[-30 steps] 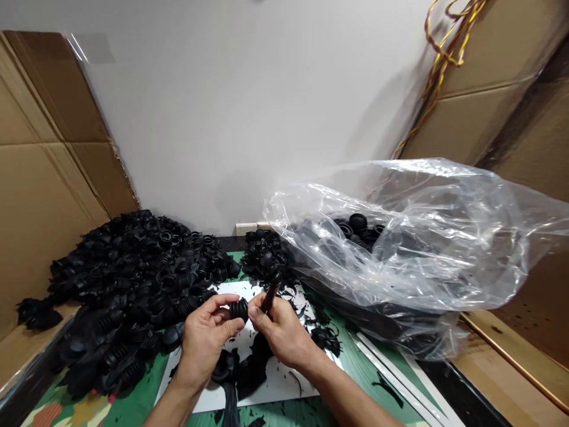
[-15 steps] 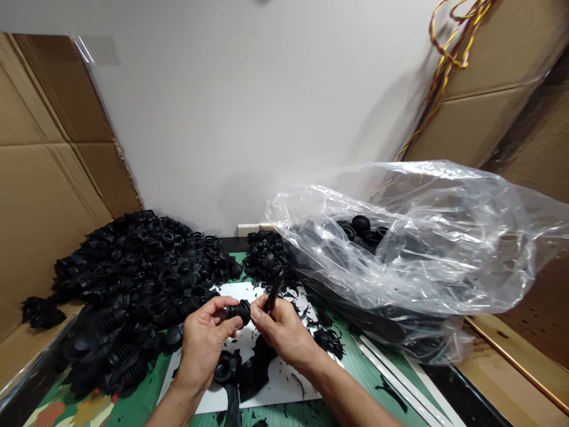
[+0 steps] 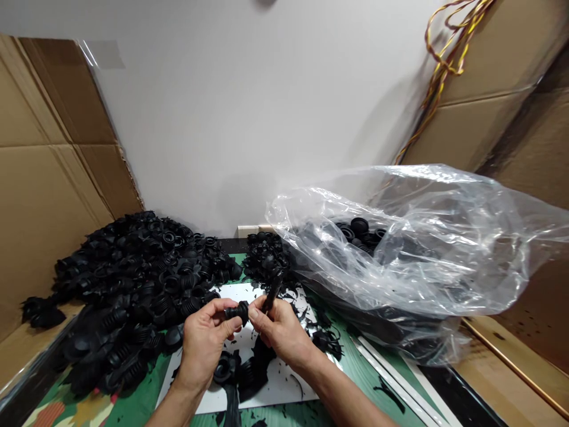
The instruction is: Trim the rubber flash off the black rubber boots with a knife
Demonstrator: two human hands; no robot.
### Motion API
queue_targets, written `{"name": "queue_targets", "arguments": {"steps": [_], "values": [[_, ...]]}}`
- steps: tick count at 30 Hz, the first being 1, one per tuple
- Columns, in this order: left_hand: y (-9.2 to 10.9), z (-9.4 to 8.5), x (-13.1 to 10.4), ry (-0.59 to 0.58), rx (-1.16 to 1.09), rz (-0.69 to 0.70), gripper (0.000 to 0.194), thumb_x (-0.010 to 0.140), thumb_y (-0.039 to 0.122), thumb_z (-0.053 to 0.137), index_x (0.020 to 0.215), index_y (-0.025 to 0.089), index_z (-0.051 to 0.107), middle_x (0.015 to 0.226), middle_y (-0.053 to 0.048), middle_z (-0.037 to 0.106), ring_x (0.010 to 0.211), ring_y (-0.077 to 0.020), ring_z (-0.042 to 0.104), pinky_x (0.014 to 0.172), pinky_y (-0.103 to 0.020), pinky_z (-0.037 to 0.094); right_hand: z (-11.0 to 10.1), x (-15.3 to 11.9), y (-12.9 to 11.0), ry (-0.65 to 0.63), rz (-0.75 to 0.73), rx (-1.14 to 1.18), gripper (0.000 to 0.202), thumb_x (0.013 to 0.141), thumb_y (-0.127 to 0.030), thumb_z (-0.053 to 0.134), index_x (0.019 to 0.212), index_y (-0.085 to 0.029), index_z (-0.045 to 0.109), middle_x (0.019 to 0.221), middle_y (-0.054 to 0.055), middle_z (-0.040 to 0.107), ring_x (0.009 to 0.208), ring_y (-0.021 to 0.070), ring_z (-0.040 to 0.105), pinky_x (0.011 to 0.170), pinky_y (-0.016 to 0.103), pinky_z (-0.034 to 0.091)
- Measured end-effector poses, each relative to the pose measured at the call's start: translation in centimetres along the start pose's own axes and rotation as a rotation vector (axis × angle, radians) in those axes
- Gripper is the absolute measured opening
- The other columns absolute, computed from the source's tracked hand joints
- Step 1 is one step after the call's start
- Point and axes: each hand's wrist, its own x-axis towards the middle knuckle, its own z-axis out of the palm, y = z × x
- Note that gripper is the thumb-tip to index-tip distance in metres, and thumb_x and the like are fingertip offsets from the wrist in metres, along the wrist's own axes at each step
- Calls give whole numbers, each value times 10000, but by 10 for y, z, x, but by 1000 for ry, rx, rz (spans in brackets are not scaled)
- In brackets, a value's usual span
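Note:
Between the finger and thumb of my left hand point(image 3: 205, 338) is a small black ribbed rubber bellows point(image 3: 237, 312). My right hand point(image 3: 281, 330) is closed around a dark slim tool point(image 3: 272, 290), whose upper end points up and away; its kind is hard to make out. The right fingertips meet the bellows' right end and hide the tool's working end. Beneath both hands lies a white board point(image 3: 208, 404), with a black rubber piece with a round opening point(image 3: 225, 369) and a ribbed one point(image 3: 249, 373) on it.
A large heap of black rubber parts point(image 3: 146, 279) fills the left. Black scraps point(image 3: 267, 255) lie behind the board. At right, a clear plastic bag point(image 3: 422, 255) holds round black parts. White strips point(image 3: 395, 379) lie on the green table surface point(image 3: 351, 379). Cardboard point(image 3: 44, 130) stands at both sides.
Both hands keep almost the same pose, with the bellows and the dark tool still held. The view has shifted very slightly.

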Motion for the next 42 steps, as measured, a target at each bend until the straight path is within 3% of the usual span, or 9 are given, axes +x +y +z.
{"name": "queue_targets", "arguments": {"steps": [7,13,19,23,27,31,36,39,42], "values": [[-2,-2,2,17,-36,-39,262,439,207,789,669,139,685,454,7,620,425,-132,548,394,-216,391,-7,2,-10,170,-62,78,484,728,-631,574,769,-150,590,618,-15,517,406,59,374,390,207,298],[-3,-3,2,4,-94,-77,329,446,233,823,721,135,671,495,11,631,439,-130,568,392,-205,394,-15,-2,-19,133,-105,94,525,760,-671,499,846,-166,616,915,85,624,750,189,639,626,279,475],[3,-8,1,-190,-171,-140,452,589,419,777,899,101,694,535,-49,659,420,-111,517,416,-213,383,-18,0,-15,120,-168,8,580,776,-695,436,908,-169,641,921,106,667,794,223,653,719,349,486],[4,-10,2,-332,-217,-159,385,689,445,702,845,93,709,554,-76,656,436,-103,493,427,-205,373,-19,2,-15,147,-225,7,573,788,-683,435,902,-166,653,809,96,689,762,222,653,722,354,485],[3,-9,3,-373,-260,-161,361,709,445,685,823,103,712,568,-72,651,435,-96,482,414,-195,359,-20,2,-16,146,-229,41,591,773,-699,439,878,-159,655,742,81,684,674,206,655,651,326,478],[3,-9,2,-380,-275,-155,357,707,446,688,831,111,703,547,-61,636,436,-92,473,394,-180,341,-20,3,-16,117,-259,17,598,783,-694,426,893,-154,660,766,88,686,711,207,651,679,331,482],[6,-7,2,-398,-238,-144,371,725,460,665,816,101,692,533,-62,635,408,-77,452,388,-177,331,-20,2,-22,191,-274,-87,492,843,-585,444,778,-147,657,637,54,643,626,175,594,647,305,458],[12,-1,1,-347,-181,-123,382,669,457,713,809,102,686,514,-50,626,433,-102,500,390,-188,344,-16,-4,-31,214,-313,-278,295,838,-404,515,771,-162,671,633,20,587,582,146,530,582,270,418],[20,8,-1,-310,-100,-72,396,591,435,766,805,113,680,500,-22,617,438,-119,530,377,-192,337,-9,-9,-36,181,-454,-528,102,747,-196,574,738,-181,675,682,9,545,627,138,514,585,245,397]]}}
